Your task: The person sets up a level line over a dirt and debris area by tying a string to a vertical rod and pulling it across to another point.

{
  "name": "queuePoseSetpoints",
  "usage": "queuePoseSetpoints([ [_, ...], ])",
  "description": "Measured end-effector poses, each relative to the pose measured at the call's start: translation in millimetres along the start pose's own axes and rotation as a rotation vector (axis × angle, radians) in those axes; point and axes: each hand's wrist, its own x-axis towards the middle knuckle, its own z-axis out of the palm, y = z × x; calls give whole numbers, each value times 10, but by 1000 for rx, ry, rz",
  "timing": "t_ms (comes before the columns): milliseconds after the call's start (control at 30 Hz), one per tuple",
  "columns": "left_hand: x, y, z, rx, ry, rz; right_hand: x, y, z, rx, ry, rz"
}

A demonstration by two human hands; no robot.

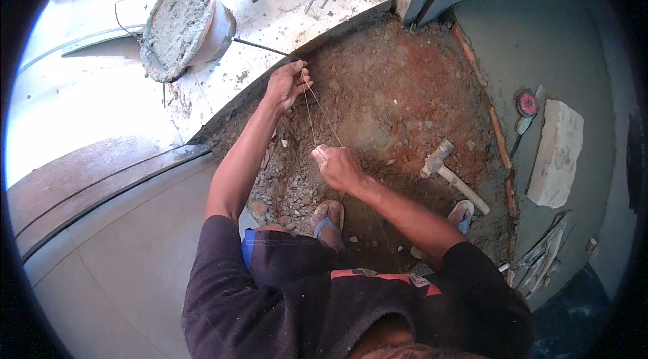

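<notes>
One bucket (181, 25) tipped on its side, holding grey mortar, lies beyond and to the left of the left hand (287, 84). One pale stone slab (556, 152) sits well right of the right hand (337, 167), and one hammer (451, 173) lies nearer on that side. A thin string (317, 113) runs taut between both hands, each closed and pinching it, over the rubble.

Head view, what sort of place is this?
Probably a floor under repair at a building site: a dug-up patch of rubble, a bucket of wet mortar, and a hammer lying nearby.
</notes>
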Motion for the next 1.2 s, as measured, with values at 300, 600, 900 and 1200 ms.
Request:
queuePoseSetpoints([
  [300, 43, -100, 90, -10, 132, 124, 58, -96, 46, -55, -50, 98],
  [600, 32, -148, 273, 72, 489, 235, 865, -71, -367, 6, 413, 83],
  [900, 182, -289, 252, 333, 675, 453, 1819, 301, -157, 286, 374, 151],
  [1200, 235, -356, 164, 408, 725, 419, 2030, 442, -62, -14, 387, 73],
])
